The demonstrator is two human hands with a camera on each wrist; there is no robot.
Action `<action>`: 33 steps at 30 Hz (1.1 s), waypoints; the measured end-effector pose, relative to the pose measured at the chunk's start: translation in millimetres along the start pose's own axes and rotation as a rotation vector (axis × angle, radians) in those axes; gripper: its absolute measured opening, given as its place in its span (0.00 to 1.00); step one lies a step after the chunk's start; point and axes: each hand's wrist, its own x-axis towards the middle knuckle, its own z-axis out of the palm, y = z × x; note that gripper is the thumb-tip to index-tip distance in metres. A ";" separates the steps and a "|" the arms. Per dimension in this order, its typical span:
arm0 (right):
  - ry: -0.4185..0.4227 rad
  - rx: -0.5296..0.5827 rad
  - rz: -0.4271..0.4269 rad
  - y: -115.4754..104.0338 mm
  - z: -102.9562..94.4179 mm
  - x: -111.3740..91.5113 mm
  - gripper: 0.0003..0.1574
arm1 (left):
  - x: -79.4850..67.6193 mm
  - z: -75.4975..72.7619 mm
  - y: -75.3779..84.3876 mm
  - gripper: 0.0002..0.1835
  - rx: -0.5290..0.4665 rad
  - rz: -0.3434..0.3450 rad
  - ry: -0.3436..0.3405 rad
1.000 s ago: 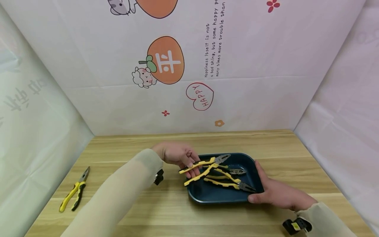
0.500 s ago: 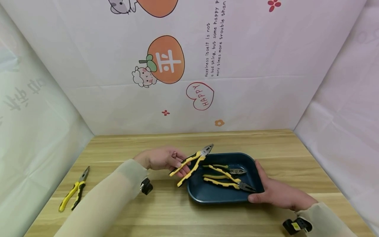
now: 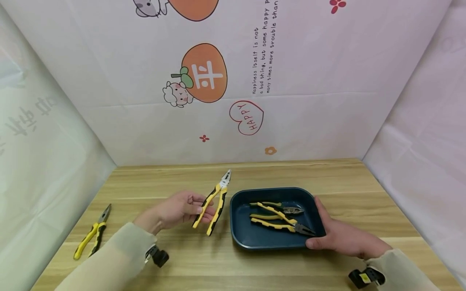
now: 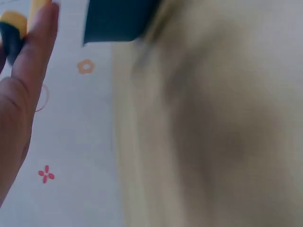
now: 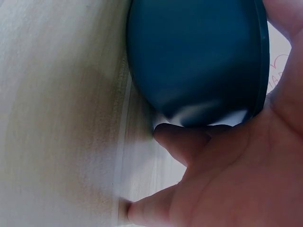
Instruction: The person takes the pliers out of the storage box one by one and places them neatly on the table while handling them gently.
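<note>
My left hand (image 3: pixel 174 211) holds a pair of pliers (image 3: pixel 220 206) with yellow-and-black handles by one handle. The pliers are raised left of the dark blue tray (image 3: pixel 249 238), their head pointing away and the handles spread. In the left wrist view only part of that hand (image 4: pixel 23 94) and a piece of handle (image 4: pixel 13 21) show. Round the tray's right end, my right hand (image 3: pixel 338 234) grips with thumb in front and fingers behind; the right wrist view shows it against the outer wall (image 5: pixel 199 56). Inside the tray lie two more pliers, one nearer (image 3: pixel 305 229), one behind (image 3: pixel 293 210).
Needle-nose pliers (image 3: pixel 103 217) lie on the wooden table (image 3: pixel 204 264) at the far left, handles toward me. A printed white sheet (image 3: pixel 313 129) stands along the table's back edge, with white sheets at both sides.
My left hand has carried its pliers up out of the tray and leftward, and their head has swung to point away from me. My right hand and the tray have stayed put.
</note>
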 end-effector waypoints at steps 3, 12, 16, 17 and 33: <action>0.001 -0.001 0.002 -0.6 0.0 -0.1 0.78 | -15.2 -1.3 -13.6 0.25 -0.029 0.010 0.076; -0.006 0.005 -0.003 3.5 0.5 1.0 0.78 | -53.9 -20.5 -53.8 0.23 -0.045 -0.008 0.270; -0.006 0.002 -0.005 3.3 0.3 0.9 0.78 | -66.2 -27.9 -62.8 0.22 -0.021 -0.063 0.344; -0.005 0.004 -0.004 3.1 0.2 0.8 0.78 | -68.3 -29.1 -64.0 0.22 -0.017 -0.075 0.358; -0.018 0.010 0.017 -0.2 -0.8 -0.3 0.78 | -68.9 -18.6 -54.6 0.18 0.201 -0.154 0.531</action>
